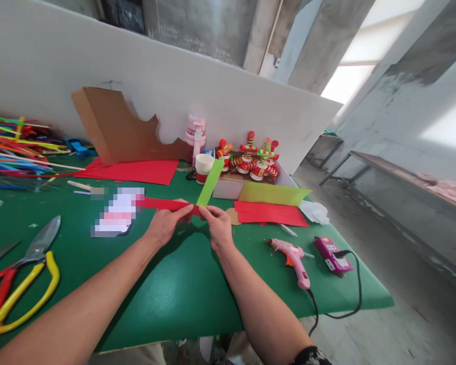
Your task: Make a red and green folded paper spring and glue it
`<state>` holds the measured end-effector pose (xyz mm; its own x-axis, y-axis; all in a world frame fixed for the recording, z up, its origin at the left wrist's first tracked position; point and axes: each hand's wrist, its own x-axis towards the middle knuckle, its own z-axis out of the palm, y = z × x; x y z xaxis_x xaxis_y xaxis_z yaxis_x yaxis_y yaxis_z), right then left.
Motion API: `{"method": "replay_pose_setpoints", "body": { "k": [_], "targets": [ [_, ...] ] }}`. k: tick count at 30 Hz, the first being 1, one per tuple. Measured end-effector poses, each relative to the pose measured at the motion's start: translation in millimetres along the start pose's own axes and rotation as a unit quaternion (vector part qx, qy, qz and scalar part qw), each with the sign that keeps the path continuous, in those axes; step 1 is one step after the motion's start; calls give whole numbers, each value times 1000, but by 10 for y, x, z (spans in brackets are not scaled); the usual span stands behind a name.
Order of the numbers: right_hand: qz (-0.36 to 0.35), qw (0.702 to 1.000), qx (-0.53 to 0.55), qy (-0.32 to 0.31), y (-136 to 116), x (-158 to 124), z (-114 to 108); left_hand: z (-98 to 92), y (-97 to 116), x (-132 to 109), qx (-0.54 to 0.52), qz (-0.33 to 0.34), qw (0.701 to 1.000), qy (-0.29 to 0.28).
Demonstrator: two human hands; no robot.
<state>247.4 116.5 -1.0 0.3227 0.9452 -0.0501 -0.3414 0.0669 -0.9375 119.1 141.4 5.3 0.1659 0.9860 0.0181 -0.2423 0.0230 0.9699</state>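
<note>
Above the middle of the green table, my left hand (167,221) pinches a long red paper strip (161,204), which stretches out to the left. My right hand (218,223) pinches the strip's right end, where a light green paper strip (212,182) meets it at an angle and points up and away. The two strips form an L or V shape. Fingertips cover the joint, so I cannot tell how they are fastened. Just beyond my right hand lie a folded red paper sheet (269,213) and a green paper piece (275,193).
To the right are a pink glue gun (292,256) and a purple power box (332,256) with cords. Large scissors (30,274) lie at the left. Behind stand a paper cup (204,167), a pink bottle (195,134), a box of spring figures (228,189) and cardboard (129,137).
</note>
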Motion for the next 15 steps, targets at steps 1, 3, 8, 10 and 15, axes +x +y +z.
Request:
{"method": "replay_pose_setpoints", "body": {
  "k": [1,3,8,10,15],
  "targets": [
    [5,1000,6,2,4,6,-5,5,7,1,-10,-9,1000,7],
    [16,1000,15,5,7,18,-19,14,23,2,-22,-31,999,10],
    [32,999,-8,-21,-16,17,-39,15,19,6,-20,-24,999,9],
    [30,999,-10,-24,-17,7,-28,12,-6,11,-10,-9,1000,18],
    [32,999,-1,-8,1,13,-10,35,-38,14,-2,4,998,60]
  ]
}}
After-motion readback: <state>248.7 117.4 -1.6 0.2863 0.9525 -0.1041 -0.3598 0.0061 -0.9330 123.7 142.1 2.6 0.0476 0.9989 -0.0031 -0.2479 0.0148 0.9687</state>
